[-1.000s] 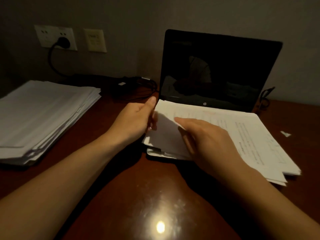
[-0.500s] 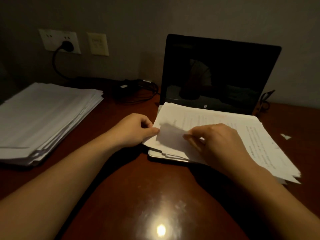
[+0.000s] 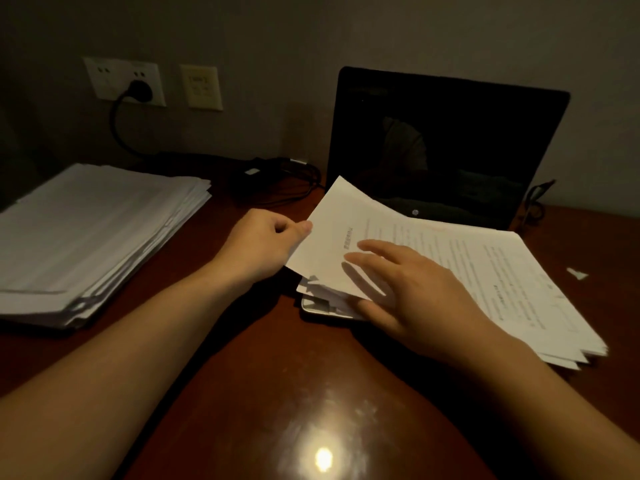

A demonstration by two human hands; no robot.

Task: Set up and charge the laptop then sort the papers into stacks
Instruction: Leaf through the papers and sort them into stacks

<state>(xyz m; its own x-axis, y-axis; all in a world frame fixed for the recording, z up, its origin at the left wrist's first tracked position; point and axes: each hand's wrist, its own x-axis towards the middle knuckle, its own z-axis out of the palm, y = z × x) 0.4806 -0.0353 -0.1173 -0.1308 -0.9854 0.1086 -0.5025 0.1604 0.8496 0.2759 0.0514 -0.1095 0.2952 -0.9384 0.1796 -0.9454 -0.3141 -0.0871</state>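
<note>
An open laptop (image 3: pixel 446 147) with a dark screen stands at the back; a pile of printed papers (image 3: pixel 512 289) covers its keyboard. My left hand (image 3: pixel 263 244) pinches the left edge of the top sheet (image 3: pixel 332 233) and holds that edge lifted off the pile. My right hand (image 3: pixel 408 292) hovers over the pile's near left corner with fingers spread and straight, the thumb by the lower sheets. A second, thick stack of white papers (image 3: pixel 90 237) lies on the desk at the left. A black charger plug (image 3: pixel 140 90) sits in the wall socket.
The charger brick and coiled cable (image 3: pixel 273 181) lie behind my left hand near the wall. A small paper scrap (image 3: pixel 576 273) lies on the brown desk (image 3: pixel 277 393) at the right. A second wall plate (image 3: pixel 201 86) is beside the socket.
My left hand has peeled the top sheet's left edge up from the pile. My right hand let go of the corner and opened its fingers.
</note>
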